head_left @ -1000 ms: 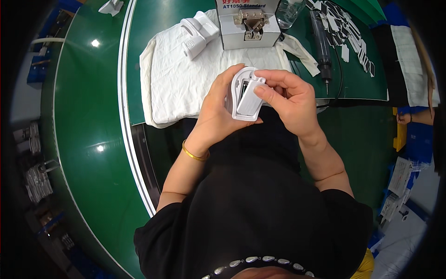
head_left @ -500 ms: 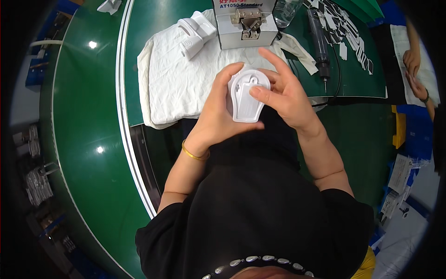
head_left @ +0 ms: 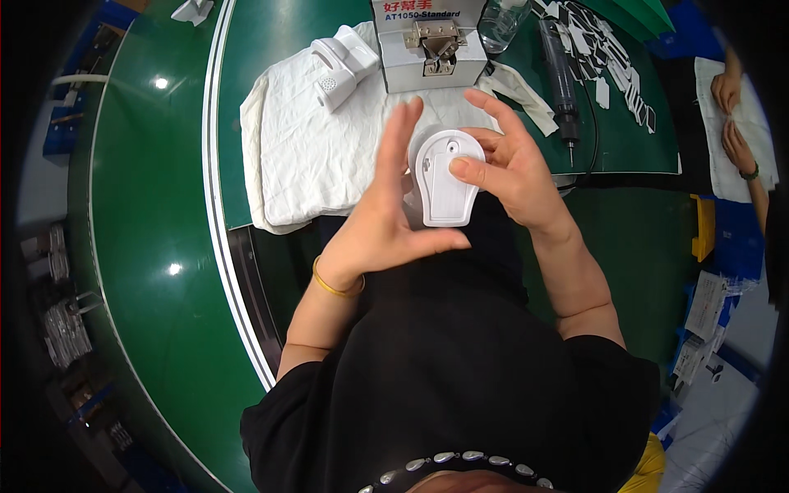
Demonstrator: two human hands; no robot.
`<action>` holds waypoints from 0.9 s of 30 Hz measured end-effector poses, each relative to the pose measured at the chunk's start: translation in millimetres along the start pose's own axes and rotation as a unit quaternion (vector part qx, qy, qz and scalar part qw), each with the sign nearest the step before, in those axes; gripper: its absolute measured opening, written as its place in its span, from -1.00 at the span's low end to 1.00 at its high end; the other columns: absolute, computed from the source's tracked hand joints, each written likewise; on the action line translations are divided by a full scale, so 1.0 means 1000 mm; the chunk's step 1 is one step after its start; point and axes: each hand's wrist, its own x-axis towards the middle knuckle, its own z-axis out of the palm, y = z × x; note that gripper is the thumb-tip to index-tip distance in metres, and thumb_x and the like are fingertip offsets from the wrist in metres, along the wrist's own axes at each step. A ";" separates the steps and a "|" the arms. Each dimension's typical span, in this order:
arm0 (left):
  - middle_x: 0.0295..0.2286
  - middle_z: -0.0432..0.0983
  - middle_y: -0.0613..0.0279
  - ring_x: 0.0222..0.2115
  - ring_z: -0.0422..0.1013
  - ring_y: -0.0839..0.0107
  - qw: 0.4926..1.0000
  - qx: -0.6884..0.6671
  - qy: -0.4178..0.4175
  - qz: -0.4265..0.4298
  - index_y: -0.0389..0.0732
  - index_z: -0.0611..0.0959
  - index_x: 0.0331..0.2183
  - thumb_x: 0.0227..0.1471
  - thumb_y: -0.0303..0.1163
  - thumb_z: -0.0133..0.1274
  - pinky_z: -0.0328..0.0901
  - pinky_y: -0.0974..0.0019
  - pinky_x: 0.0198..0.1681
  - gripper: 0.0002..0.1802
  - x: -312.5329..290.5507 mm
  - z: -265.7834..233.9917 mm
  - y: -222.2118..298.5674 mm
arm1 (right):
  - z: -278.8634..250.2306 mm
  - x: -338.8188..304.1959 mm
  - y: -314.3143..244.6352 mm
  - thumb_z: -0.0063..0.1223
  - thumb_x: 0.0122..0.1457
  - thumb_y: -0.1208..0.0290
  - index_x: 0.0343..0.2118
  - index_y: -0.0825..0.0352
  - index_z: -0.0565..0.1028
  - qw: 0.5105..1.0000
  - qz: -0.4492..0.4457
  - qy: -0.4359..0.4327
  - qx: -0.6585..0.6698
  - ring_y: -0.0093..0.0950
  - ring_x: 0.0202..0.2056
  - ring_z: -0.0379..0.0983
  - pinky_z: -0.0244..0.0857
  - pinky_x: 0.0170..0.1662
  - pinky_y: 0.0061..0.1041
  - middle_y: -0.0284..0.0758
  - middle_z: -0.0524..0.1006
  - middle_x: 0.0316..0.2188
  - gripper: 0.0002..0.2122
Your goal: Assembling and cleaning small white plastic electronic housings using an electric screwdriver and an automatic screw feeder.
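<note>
A white plastic housing (head_left: 448, 193), rounded at the top and narrower below, is held up in front of my body. My right hand (head_left: 518, 177) grips its right side, thumb pressed on the flat inset face and fingers behind. To its left, my left hand (head_left: 382, 197) is spread wide, thumb stretched out below the housing and fingers pointing up; part of the palm is hidden beside it. On the white cloth (head_left: 296, 148) beyond lies another white plastic device (head_left: 345, 66) with a small dotted grille.
A box-shaped dispenser with a metal mechanism (head_left: 431, 62) stands at the cloth's far edge. Right of it lie a dark electric screwdriver (head_left: 563, 90), a clear bottle (head_left: 503, 25) and a pile of small black-and-white strips (head_left: 612, 49). Another person's hands (head_left: 731, 115) rest at the far right.
My left hand has loosened from the housing and opened, its fingers now straight. The housing has shifted slightly right and toward me in my right hand.
</note>
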 end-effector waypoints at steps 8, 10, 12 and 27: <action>0.16 0.20 0.04 0.14 0.25 0.11 0.989 0.136 0.051 -0.002 -0.23 0.15 0.24 -0.36 -0.40 0.50 0.17 0.14 0.22 0.18 -0.005 0.005 -0.025 | -0.130 0.059 -0.023 0.30 0.06 0.21 0.05 0.42 0.45 0.688 -0.097 0.345 -0.631 -0.41 -0.17 0.51 0.37 -0.08 -0.46 -0.21 0.54 -0.19 -0.46; 0.16 0.21 0.07 0.11 0.28 0.13 0.982 0.179 0.063 0.010 -0.22 0.16 0.24 -0.38 -0.37 0.51 0.18 0.15 0.22 0.19 -0.003 0.010 -0.033 | -0.169 0.071 -0.007 0.29 0.05 0.15 0.04 0.44 0.45 0.598 -0.050 0.367 -0.711 -0.39 -0.23 0.53 0.37 -0.12 -0.46 -0.22 0.56 -0.27 -0.44; 0.10 0.29 0.07 0.07 0.30 0.11 0.988 0.136 0.073 0.006 -0.20 0.28 0.19 -0.43 -0.32 0.53 0.21 0.15 0.18 0.13 -0.001 0.013 -0.042 | -0.185 0.081 -0.002 0.24 0.08 0.18 -0.06 0.47 0.49 0.727 0.092 0.310 -0.606 -0.41 -0.34 0.53 0.38 -0.22 -0.50 -0.30 0.55 -0.43 -0.52; 0.06 0.35 -0.04 0.06 0.32 -0.03 0.953 0.294 0.001 0.070 -0.03 0.58 0.02 -0.39 -0.33 0.46 0.28 0.11 0.08 -0.20 -0.006 0.005 -0.050 | -0.003 0.117 -0.098 0.15 0.06 0.66 -0.13 0.42 0.38 0.918 -0.376 0.121 0.018 -0.55 -0.44 0.47 0.35 -0.35 -0.60 -0.36 0.49 -0.44 -0.70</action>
